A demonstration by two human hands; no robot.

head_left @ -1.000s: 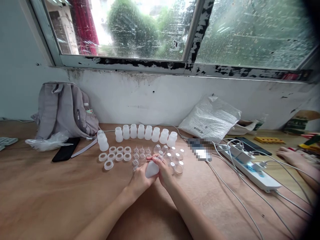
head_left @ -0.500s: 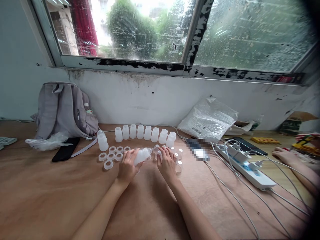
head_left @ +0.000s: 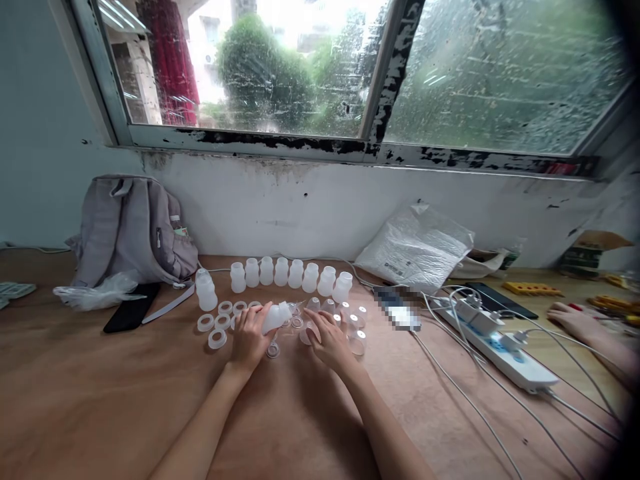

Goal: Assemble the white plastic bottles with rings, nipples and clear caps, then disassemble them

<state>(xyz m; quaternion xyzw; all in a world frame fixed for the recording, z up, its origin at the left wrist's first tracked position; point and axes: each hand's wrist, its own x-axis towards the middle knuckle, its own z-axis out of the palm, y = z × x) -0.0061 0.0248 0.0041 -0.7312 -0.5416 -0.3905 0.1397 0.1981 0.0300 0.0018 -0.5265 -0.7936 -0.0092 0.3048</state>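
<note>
My left hand (head_left: 247,339) is closed round a small white plastic bottle (head_left: 275,316), held tilted with its neck pointing right. My right hand (head_left: 327,339) rests among clear plastic caps (head_left: 357,341) and small clear nipples (head_left: 273,349), fingers bent over one clear piece; whether it grips the piece I cannot tell. Behind the hands stands a row of several white bottles (head_left: 295,273), with one more bottle (head_left: 205,291) apart at the left. White rings (head_left: 217,339) lie left of my left hand.
A grey backpack (head_left: 130,230), a plastic wrapper (head_left: 95,293) and a black phone (head_left: 131,308) lie at the left. To the right are a white plastic bag (head_left: 417,247), a power strip (head_left: 500,347) with cables, and another person's hand (head_left: 575,319).
Both hands held the bottle together near me, then parted. My left hand carried the bottle forward and left; my right hand moved onto the clear caps.
</note>
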